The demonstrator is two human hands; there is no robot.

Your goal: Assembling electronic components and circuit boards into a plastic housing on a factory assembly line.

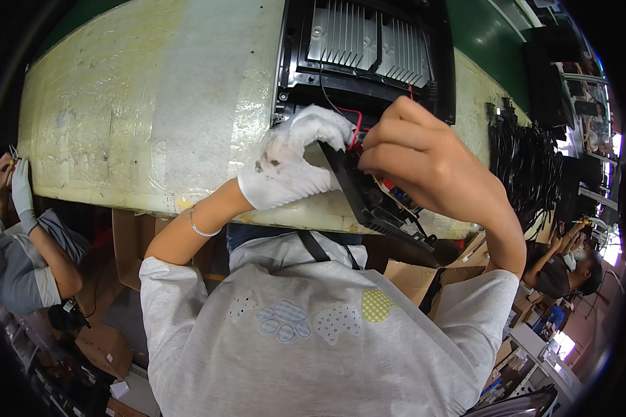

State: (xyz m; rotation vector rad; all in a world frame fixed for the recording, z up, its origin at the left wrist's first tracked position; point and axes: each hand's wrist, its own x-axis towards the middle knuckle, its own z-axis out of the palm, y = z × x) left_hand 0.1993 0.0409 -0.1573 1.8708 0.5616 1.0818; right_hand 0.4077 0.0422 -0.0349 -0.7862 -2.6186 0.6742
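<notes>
Panel [355, 187] in hand: it leans at a tilt over the bench's [188, 104] near edge, just on the near side of the housing [358, 90]. Our gloved left hand [295, 156] is curled round its upper end; our bare right hand [435, 156] has its fingers drawn in narrow by the red wire [357, 121] and the board [400, 198], but we cannot tell what lies between the fingertips.

We judge the wire to be the weak point: pulling the panel further toward us could strain it or its joint. If our left grip slackened, the panel's lower end, out at the near edge, could tip down toward the carton [407, 281]. A slip of our right fingers might bend parts on the board.

Room for moving is widest along the bench's left; the housing blocks the far side, and cables [528, 167] crowd the right edge.
</notes>
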